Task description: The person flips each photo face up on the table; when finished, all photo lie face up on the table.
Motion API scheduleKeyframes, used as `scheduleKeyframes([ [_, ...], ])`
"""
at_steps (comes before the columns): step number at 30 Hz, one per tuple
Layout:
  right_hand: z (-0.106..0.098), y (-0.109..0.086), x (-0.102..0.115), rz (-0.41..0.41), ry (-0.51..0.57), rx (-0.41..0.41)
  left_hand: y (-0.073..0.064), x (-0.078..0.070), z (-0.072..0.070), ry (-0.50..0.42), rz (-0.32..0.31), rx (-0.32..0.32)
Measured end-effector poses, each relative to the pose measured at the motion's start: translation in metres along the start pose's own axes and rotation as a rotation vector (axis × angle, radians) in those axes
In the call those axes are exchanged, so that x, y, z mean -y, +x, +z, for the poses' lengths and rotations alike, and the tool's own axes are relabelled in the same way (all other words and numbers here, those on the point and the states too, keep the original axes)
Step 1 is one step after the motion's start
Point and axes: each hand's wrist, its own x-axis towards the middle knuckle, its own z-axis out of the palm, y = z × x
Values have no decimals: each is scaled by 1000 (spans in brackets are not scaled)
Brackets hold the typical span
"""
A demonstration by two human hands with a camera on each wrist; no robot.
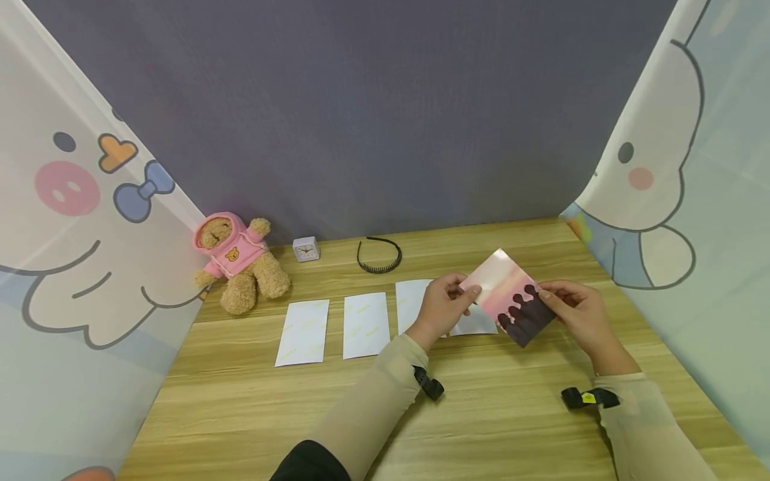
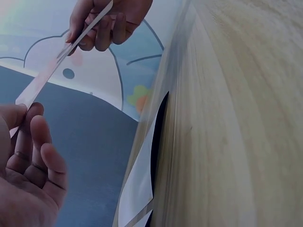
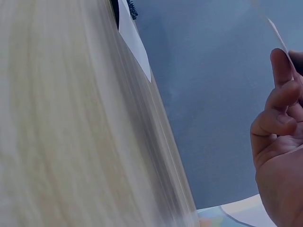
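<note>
A photo print [image 1: 504, 288] with a pink sky and dark silhouettes of people is held tilted above the table, its picture side toward the head camera. My left hand [image 1: 442, 307] pinches its left corner between thumb and fingers. At the opposite corner, my right hand [image 1: 579, 317] grips it in the same way. In the left wrist view the print [image 2: 47, 73] appears nearly edge-on between both hands. Below and behind it lies a white sheet [image 1: 473, 322], partly covered by the print. Another white sheet [image 1: 412, 300] is partly hidden by the left hand.
Two more white sheets, a left one [image 1: 303, 332] and a middle one [image 1: 366, 325], lie in the same row on the wooden table [image 1: 240, 414]. Behind them are a teddy bear [image 1: 240, 260], a small clock [image 1: 306, 249] and a black headband [image 1: 380, 268]. Printed curtains flank the table.
</note>
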Motion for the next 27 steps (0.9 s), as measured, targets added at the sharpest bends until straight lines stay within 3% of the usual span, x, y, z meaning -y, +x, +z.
scheduleKeyframes([
  [5, 0, 1, -2, -27, -48, 17, 1, 1, 0, -9, 23, -25],
  [12, -1, 2, -6, -51, -111, 45, 4, 3, 1, -116, 20, -31],
  [22, 0, 3, -6, -50, -110, 34, 2, 2, 0, -146, 17, 7],
  [27, 1, 2, -3, -16, -51, 18, 1, 4, 3, -124, 14, 35],
])
